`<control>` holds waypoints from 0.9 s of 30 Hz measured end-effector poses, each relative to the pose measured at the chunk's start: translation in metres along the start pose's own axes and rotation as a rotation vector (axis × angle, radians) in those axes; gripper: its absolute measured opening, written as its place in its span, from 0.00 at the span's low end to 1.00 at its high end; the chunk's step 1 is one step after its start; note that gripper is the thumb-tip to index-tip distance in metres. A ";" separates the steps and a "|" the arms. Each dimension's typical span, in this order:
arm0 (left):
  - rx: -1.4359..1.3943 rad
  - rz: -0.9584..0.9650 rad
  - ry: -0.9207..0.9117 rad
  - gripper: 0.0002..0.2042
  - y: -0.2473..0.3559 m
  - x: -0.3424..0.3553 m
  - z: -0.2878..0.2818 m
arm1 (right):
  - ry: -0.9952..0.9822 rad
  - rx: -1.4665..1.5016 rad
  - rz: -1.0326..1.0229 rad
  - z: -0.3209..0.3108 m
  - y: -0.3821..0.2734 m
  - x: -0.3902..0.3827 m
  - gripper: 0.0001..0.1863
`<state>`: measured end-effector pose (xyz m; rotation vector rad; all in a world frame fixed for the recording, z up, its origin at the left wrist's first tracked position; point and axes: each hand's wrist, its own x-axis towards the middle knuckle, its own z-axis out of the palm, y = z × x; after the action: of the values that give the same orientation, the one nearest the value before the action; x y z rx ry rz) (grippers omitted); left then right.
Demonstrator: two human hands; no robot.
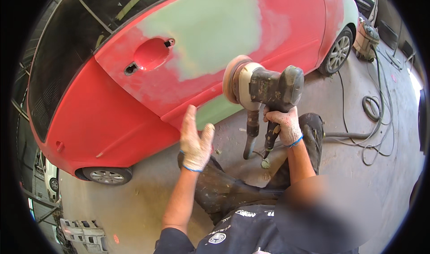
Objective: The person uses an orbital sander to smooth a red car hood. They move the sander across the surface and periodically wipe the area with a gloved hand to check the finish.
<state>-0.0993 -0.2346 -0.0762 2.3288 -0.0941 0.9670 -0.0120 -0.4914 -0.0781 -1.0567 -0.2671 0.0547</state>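
Note:
My right hand [287, 125], in a dusty white glove with a blue cuff, is wrapped round the handle of a black and white orbital sander [271, 86]. The sander's round pad faces left toward the car door and looks apart from it. My left hand [195, 142], gloved too, is raised with thumb and fingers spread, holding nothing, in front of the lower door. The red car door [286, 30] carries a large pale green filler patch [215, 30]. Its handle recess [152, 53] has no handle, only openings at both ends. Another green patch [218, 109] lies along the sill.
The car's wheels [339, 51] stand on the grey floor at both ends. A dust extractor [366, 36] sits at the far right, with a hose [347, 135] and coiled cables trailing toward me. A pale slotted part [83, 231] lies at the lower left. My bent legs are below the sander.

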 end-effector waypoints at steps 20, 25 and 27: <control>1.071 0.496 0.163 0.51 -0.034 0.247 -0.011 | 0.216 -0.262 -0.325 0.054 -0.055 0.135 0.06; 1.004 0.397 0.446 0.52 -0.061 0.253 -0.056 | 0.198 -0.430 -0.357 0.048 -0.085 0.152 0.08; 0.932 0.414 0.452 0.53 -0.056 0.256 -0.046 | 0.199 -0.461 -0.337 0.052 -0.094 0.158 0.10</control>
<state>0.0753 -0.1227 0.0904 2.8648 0.0859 2.0668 0.1198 -0.4666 0.0577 -1.4494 -0.2806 -0.4315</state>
